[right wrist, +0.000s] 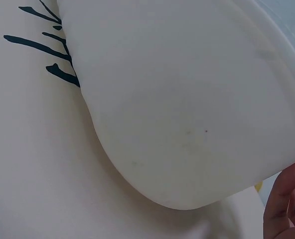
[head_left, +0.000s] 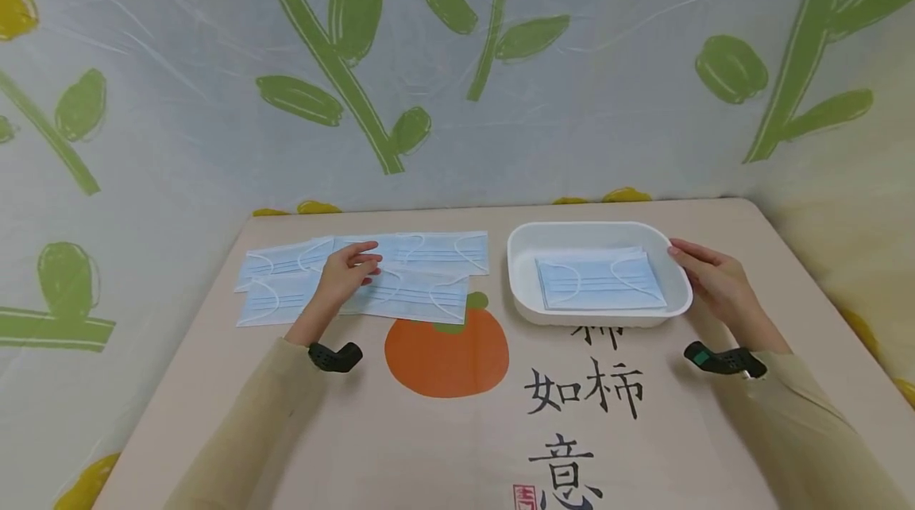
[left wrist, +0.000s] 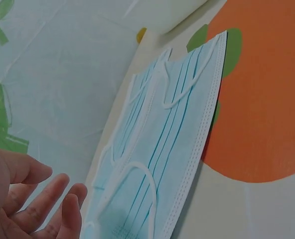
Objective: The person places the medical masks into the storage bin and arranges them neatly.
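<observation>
Left hand (head_left: 348, 270) flat over the loose masks (head_left: 415, 294), fingers (left wrist: 47, 196) straight and relaxed, gripping nothing (contact can't be confirmed from the wrist view). Right hand (head_left: 715, 276) rests against the right rim of the tray (head_left: 520, 252), fingers extended, not curled round it. Landmark: tray. One folded mask stack (head_left: 599, 281) lies inside it. Loose masks spread just left of the tray, several overlapping, nearest one partly over the orange print (head_left: 446, 355). Black characters (head_left: 584, 391) sit just in front of the tray on the table (head_left: 400, 446).
</observation>
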`<state>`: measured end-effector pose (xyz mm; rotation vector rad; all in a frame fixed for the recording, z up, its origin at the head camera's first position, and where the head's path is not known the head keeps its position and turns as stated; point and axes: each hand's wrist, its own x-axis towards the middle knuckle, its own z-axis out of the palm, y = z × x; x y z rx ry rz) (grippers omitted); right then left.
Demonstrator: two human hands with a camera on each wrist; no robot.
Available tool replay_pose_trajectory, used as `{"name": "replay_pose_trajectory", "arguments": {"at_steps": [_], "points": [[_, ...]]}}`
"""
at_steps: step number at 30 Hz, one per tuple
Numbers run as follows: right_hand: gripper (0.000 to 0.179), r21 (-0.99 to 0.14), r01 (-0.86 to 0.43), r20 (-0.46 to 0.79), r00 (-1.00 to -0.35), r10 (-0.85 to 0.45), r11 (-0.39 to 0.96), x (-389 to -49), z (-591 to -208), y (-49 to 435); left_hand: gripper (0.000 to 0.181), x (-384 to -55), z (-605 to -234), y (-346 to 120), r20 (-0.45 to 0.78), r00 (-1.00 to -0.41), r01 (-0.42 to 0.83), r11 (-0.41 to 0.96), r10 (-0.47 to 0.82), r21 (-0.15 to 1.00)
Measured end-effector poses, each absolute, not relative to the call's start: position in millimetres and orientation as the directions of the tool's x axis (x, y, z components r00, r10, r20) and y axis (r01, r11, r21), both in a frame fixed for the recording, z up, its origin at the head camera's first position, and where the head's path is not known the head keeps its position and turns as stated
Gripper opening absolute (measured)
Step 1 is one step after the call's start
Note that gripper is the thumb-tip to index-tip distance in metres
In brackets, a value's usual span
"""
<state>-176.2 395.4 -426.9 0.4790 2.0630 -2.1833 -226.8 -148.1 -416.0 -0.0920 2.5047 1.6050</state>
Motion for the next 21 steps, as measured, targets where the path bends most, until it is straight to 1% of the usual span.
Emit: {"name": "replay_pose_trajectory", "arguments": {"at_steps": [5,10,12,17,21], "points": [[0.011,-0.956,0.285,-0.292,-0.949,0.119,-0.068,-177,-426,395,0.042,-230,-422,-156,-0.184,-0.982,-0.147,0.448,0.04,0.882],[0.025,-0.955,0.296,-0.297,-0.946,0.131,-0.025,-177,-428,394,0.042,-232,-431,-164,-0.182,-0.983,-0.146,0.467,0.034,0.872],[0.026,-0.955,0.294,-0.296,-0.946,0.136,-0.029,-178,-427,393,0.042,-233,-434,-166,-0.187,-0.982,-0.151,0.472,0.031,0.869],[0.016,-0.952,0.3,-0.306,-0.943,0.134,-0.059,-178,-426,394,0.041,-234,-442,-170,-0.207,-0.978,-0.183,0.492,-0.007,0.851],[0.015,-0.95,0.306,-0.311,-0.94,0.139,-0.057,-176,-425,394,0.041,-235,-447,-174,-0.208,-0.978,-0.185,0.512,-0.012,0.839]]}}
